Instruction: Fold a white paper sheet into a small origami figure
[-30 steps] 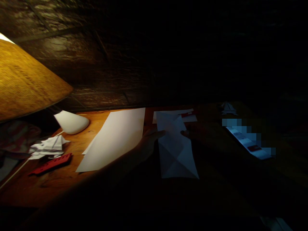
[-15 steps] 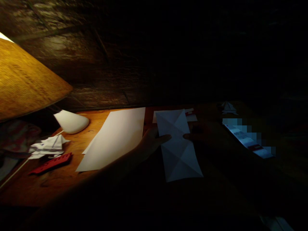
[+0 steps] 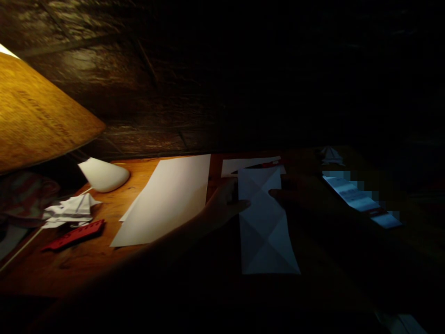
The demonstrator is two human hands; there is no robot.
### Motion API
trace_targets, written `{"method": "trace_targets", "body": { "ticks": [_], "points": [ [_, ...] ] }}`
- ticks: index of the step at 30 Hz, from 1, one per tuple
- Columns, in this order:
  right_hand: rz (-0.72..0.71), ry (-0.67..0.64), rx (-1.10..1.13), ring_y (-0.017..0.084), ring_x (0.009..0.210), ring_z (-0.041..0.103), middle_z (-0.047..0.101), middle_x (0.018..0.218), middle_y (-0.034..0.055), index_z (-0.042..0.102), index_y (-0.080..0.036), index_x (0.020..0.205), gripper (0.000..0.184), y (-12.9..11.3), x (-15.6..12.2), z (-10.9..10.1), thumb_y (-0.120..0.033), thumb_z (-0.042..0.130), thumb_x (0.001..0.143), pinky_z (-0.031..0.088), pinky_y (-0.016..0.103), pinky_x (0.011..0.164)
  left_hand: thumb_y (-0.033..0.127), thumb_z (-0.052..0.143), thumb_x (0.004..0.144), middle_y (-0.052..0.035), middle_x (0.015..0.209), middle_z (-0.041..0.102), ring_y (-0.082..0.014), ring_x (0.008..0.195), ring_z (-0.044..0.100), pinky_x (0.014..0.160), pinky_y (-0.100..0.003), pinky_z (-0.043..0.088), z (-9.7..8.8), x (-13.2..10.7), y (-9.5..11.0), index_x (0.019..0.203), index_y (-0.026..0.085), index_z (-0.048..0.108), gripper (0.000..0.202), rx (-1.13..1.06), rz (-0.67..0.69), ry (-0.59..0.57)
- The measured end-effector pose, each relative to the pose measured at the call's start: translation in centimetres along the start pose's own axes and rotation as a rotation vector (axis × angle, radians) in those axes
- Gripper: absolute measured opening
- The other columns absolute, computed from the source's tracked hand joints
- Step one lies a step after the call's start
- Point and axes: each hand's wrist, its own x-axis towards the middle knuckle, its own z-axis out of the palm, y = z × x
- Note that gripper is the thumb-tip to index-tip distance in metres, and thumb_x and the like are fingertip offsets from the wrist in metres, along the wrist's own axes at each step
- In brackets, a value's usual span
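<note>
A creased white paper strip (image 3: pixel 266 227) with crossing diagonal folds lies lengthwise on the wooden table (image 3: pixel 104 241). My left hand (image 3: pixel 222 204) pinches its left edge near the far end, thumb on top. My right hand (image 3: pixel 295 192), very dark, grips the right edge at about the same height. Both forearms are lost in shadow.
A large plain white sheet (image 3: pixel 170 199) lies left of the strip. Farther left are a lampshade (image 3: pixel 34 116), a white cone-shaped object (image 3: pixel 102 175), crumpled folded paper (image 3: pixel 69 208) and a red strip (image 3: pixel 74 234). Another sheet (image 3: pixel 243 164), a small folded figure (image 3: pixel 330 155) and a lit screen (image 3: pixel 358 197) lie beyond and right.
The creased strip has slid toward me and a little right, and now lies flatter and straighter. Both hands stayed on its edges and followed it.
</note>
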Motion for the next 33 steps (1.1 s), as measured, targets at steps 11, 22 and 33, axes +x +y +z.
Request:
{"method": "trace_targets", "body": {
  "ticks": [11,22,33],
  "points": [
    [-0.182,0.144,-0.126,0.026,0.088,0.069,0.072,0.101,0.0077,0.063,-0.023,0.101,0.034,4.7,1.7,0.7,-0.040,0.078,0.076,0.056,0.039,0.076,0.017,0.070,0.086,-0.0076,0.136,0.055,-0.0285,0.130,0.049,0.110,-0.050,0.041,-1.0,-0.5,0.5,0.117,0.027,0.066,0.032,0.961,0.538,-0.119],
    [-0.194,0.170,-0.113,0.027,0.099,0.070,0.073,0.113,0.0097,0.060,-0.021,0.127,0.055,3.4,1.4,0.4,-0.040,0.078,0.079,0.055,0.044,0.090,0.028,0.063,0.097,-0.0073,0.110,0.070,-0.0241,0.106,0.059,0.095,-0.041,0.048,-0.3,-1.0,0.6,0.112,0.027,0.074,0.018,1.031,0.555,-0.481],
    [-0.065,0.057,-0.302,0.030,0.089,0.073,0.079,0.109,0.0049,0.076,-0.030,0.115,0.038,-0.1,-0.4,-0.4,-0.047,0.078,0.081,0.057,0.044,0.080,0.033,0.069,0.095,-0.0063,0.106,0.062,-0.0220,0.097,0.056,0.081,-0.035,0.044,-0.5,-1.2,1.1,0.106,0.024,0.075,0.016,1.264,0.642,-0.369]
  ]
}}
